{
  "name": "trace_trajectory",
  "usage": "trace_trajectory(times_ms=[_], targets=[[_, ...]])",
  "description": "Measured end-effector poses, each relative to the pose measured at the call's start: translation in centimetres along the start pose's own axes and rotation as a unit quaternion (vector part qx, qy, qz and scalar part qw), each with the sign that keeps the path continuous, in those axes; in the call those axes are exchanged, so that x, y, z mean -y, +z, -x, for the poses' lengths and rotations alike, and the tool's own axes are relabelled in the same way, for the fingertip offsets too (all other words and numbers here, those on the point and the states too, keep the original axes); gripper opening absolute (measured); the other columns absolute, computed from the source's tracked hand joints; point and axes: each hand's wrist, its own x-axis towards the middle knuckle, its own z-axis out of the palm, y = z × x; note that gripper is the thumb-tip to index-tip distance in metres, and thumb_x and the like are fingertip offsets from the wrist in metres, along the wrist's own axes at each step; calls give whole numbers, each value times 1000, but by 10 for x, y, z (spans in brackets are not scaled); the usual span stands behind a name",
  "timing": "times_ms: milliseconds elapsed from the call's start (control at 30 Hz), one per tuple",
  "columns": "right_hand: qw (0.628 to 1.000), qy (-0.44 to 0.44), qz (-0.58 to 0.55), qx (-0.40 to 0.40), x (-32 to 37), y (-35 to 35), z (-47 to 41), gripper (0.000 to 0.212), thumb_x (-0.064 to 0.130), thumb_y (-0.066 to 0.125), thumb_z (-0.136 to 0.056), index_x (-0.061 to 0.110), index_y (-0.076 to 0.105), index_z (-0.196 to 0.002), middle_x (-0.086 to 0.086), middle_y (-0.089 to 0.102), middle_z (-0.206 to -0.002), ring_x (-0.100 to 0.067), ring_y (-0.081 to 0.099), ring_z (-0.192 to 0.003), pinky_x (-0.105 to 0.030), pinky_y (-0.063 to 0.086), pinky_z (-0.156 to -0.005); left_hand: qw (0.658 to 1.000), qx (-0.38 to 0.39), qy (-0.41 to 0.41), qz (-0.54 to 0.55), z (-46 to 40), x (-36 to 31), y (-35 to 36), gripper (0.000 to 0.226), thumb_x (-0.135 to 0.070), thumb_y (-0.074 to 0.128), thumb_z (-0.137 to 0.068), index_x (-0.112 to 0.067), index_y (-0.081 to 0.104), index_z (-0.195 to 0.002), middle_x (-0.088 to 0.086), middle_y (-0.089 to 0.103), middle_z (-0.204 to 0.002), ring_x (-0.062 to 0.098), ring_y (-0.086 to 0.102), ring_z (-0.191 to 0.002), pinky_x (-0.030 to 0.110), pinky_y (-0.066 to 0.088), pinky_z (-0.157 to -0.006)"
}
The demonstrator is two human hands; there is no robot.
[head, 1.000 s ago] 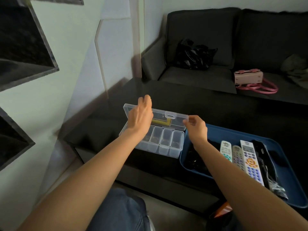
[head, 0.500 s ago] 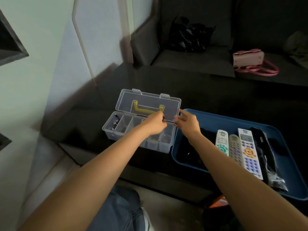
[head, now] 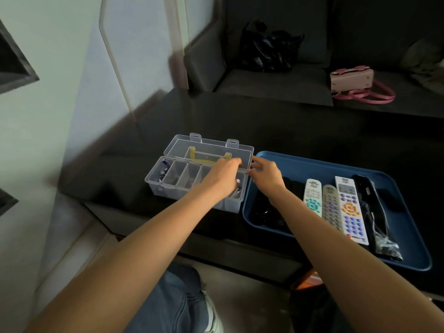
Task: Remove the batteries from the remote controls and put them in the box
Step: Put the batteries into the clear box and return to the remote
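A clear plastic compartment box [head: 177,186] stands on the dark table with its lid [head: 209,147] tipped back; a yellow handle shows through the lid. A few batteries [head: 163,175] lie in its leftmost compartment. My left hand [head: 222,177] hovers over the right compartments with bent fingers at the lid's lower edge; blur hides whether they pinch it. My right hand [head: 264,175] reaches with straight fingers to the lid's right corner. In the blue tray [head: 312,162] lie a white remote [head: 312,195], a grey remote [head: 331,209], a white remote with orange buttons [head: 350,210] and a black remote [head: 366,193].
More dark items [head: 262,210] lie in the tray's left end, and a small plastic bag [head: 386,248] sits at its near right. Behind the table, a dark sofa holds a black bag [head: 269,49] and a pink handbag [head: 352,79]. A wall runs along the left.
The lid has swung from half raised to fully tipped back. My left hand came from the box's left end to its right end, beside my right hand.
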Motion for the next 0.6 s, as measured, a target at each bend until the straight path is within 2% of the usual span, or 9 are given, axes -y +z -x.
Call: trace_trajectory(times_ms=[67, 133, 233, 300, 400, 467, 600], targets=[[1000, -7, 24, 1, 3, -2, 4, 49, 6, 51, -94, 15, 43, -142, -9, 52, -138, -21, 51, -124, -21, 39, -86, 1000, 0, -4, 14, 0, -1, -2, 38, 2, 61, -83, -8, 54, -119, 13, 61, -109, 24, 58, -98, 28, 47, -78], [999, -23, 43, 2, 7, -3, 7, 49, 5, 51, -95, 14, 42, -142, -9, 51, -140, -21, 48, -128, -23, 39, -91, 1000, -10, -5, 28, 4, 1, -7, 39, 3, 59, -84, -7, 55, -121, 12, 60, -115, 23, 58, -103, 26, 45, -81], [995, -52, 83, 7, 20, 0, 13, 46, 7, 51, -95, 15, 46, -140, -8, 52, -138, -20, 52, -122, -20, 38, -85, 997, -52, -21, 61, 14, 13, -18, 37, 3, 56, -86, -9, 56, -121, 7, 60, -118, 20, 58, -107, 29, 48, -89], [991, -75, 110, 15, 29, 7, 17, 43, 8, 50, -94, 14, 49, -137, -8, 53, -137, -21, 55, -117, -20, 38, -81, 994, -78, -45, 66, 22, 27, -28, 33, -1, 53, -89, -11, 57, -120, 1, 58, -115, 19, 58, -105, 30, 49, -87], [981, -116, 154, 36, 45, 29, 20, 41, 11, 51, -94, 13, 51, -135, -9, 55, -133, -21, 57, -111, -21, 42, -80, 990, -110, -73, 42, 34, 60, -42, 26, -8, 52, -91, -13, 59, -116, 5, 61, -115, 18, 60, -100, 28, 49, -79], [971, -138, 187, 60, 56, 49, 19, 43, 14, 53, -93, 13, 50, -135, -10, 53, -134, -23, 54, -115, -28, 44, -87, 987, -131, -94, 27, 42, 86, -51, 24, -8, 51, -92, -12, 61, -113, 7, 62, -113, 19, 60, -98, 29, 50, -77], [946, -160, 259, 109, 69, 85, 16, 60, 31, 61, -90, 15, 38, -143, -9, 38, -147, -26, 35, -135, -39, 32, -107, 985, -134, -111, -15, 46, 134, -64, 23, -7, 53, -91, -12, 66, -109, 11, 57, -112, 25, 57, -98, 41, 51, -83]])
